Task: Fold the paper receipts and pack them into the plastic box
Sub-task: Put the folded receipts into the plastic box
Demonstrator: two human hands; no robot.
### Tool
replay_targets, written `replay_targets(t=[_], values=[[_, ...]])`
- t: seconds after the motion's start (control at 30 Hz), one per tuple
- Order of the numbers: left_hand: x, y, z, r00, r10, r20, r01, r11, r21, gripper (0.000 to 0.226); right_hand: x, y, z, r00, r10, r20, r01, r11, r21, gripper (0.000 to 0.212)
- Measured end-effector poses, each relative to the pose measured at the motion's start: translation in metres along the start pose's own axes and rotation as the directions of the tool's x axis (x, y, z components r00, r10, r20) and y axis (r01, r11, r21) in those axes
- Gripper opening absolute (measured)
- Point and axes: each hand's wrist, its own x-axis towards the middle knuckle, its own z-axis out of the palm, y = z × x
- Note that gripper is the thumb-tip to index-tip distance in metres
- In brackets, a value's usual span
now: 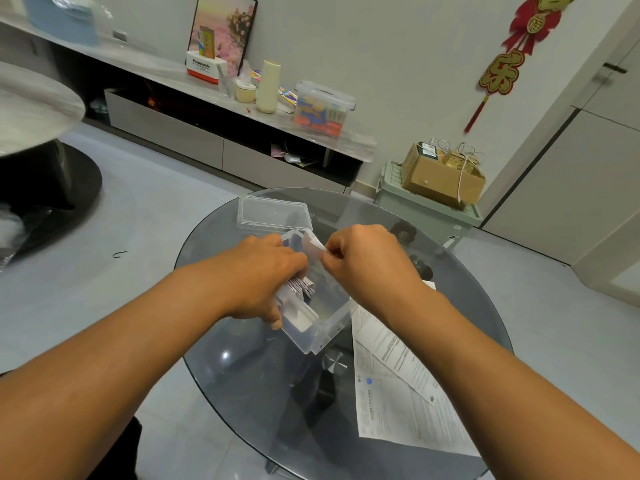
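Head view, one round smoked-glass table [242, 393], contents listed left to right. Left hand [266, 275]: one, fingers curled over the near-left wall of the clear rectangular plastic box [329, 327], thumb down its outside, gripping and steadying it; the fingertips appear to press a packed bundle of folded receipts [303, 284] against that wall, count not legible. Clear plastic box: one, open, standing on the table at an angle between the two hands. Its clear hinged lid [273, 213]: one, lying flat just behind the box; whether it is attached cannot be told. Folded white paper receipt [313, 245]: one, upright over the far end of the box. Right hand [363, 258]: one, fingers curled, pinching that receipt at its right edge. Unfolded printed paper sheets [398, 386]: at least two, overlapping, flat on the table right of the box. Handling note: the step in hand is likely best done by keeping the bundle pressed aside, so a slot stays free, and sliding the pinched receipt in edge-first beside it.
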Motion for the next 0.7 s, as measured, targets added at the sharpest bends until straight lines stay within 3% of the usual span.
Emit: replay_targets(t=[0.17,0.2,0.3,0.43,0.7], values=[[-0.002,-0.003,0.001,1.000,-0.024,0.002,0.024,0.995,-0.098,0.063,0.012,-0.025,0.008,0.991,-0.025,0.130,0.053,0.975,-0.215,0.016],[-0.003,-0.004,0.000,0.999,-0.036,0.009,0.037,0.991,-0.130,0.059,0.014,-0.031,0.011,0.986,-0.034,0.162,0.072,0.970,-0.231,0.010],[-0.005,-0.008,0.000,0.999,-0.042,0.023,0.045,0.982,-0.181,0.049,0.020,-0.041,0.022,0.972,-0.024,0.236,0.085,0.964,-0.253,0.022],[-0.010,-0.015,0.001,1.000,-0.015,0.010,0.017,0.976,-0.217,0.044,0.028,-0.040,0.030,0.955,0.006,0.296,0.067,0.969,-0.237,0.022],[-0.009,-0.016,0.006,0.998,0.015,-0.060,-0.029,0.972,-0.233,0.034,0.038,-0.031,0.030,0.983,-0.032,0.180,0.069,0.976,-0.207,0.016]])
